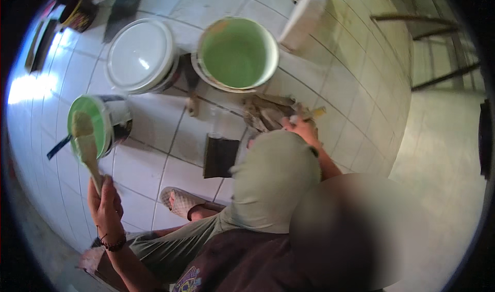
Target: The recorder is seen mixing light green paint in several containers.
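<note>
My left hand, with a beaded bracelet at the wrist, is closed round the handle of a wooden-handled paintbrush. Its tan tip points up and overlaps the rim of a small bucket of pale green paint. A dark blue handle sticks out past that bucket's rim. Beyond my bent knee, my right hand is closed at the edge of a crumpled brown rag. A small yellow piece shows beside those fingers. The knee and blur hide part of the right forearm.
A white-lidded bucket and a large open bucket, green inside, stand farther off. A scraper and dark square sheet lie on the tiles. My sandalled foot is near. Right are a white block and tiled wall.
</note>
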The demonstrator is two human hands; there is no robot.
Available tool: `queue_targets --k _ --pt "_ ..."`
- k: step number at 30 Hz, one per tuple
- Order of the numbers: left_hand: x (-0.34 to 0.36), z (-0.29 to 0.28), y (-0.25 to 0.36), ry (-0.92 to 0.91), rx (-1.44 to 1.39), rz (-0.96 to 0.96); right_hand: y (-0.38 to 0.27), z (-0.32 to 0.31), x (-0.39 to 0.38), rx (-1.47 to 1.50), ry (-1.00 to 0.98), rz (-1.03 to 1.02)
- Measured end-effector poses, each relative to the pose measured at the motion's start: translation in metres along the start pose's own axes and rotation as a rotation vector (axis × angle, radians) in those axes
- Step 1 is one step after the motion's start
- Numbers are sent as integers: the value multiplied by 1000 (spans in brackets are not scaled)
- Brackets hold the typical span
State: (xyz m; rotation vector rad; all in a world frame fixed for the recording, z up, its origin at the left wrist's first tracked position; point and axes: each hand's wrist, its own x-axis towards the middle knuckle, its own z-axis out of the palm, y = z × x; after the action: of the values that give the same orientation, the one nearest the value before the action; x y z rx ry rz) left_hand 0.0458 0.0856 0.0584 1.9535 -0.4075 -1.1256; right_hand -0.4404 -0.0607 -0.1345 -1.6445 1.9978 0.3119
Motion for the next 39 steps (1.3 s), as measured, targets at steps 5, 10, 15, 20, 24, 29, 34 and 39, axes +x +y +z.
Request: queue_targets --k 5,10,15,20,24,29,34,39 --pt "8 20 -11 -51 14 72 45 91 26 -38 303 -131" --pt "-1 37 -3 -67 91 95 26 50 -12 157 459 -262" --pt "3 42 -7 -64 107 89 43 50 -75 134 357 -84" --pt "6 54 -5 -111 96 45 75 116 -61 32 252 -26" --pt "3 54 -1 -65 117 25 70 113 -45 246 485 -130" --pt "-3 55 1 -48 131 -6 81 70 -9 398 520 68" --pt "-6 46 3 -74 118 10 89 25 38 -29 589 101" --pt "-8 49 4 -69 190 61 136 22 82 -143 655 -86"
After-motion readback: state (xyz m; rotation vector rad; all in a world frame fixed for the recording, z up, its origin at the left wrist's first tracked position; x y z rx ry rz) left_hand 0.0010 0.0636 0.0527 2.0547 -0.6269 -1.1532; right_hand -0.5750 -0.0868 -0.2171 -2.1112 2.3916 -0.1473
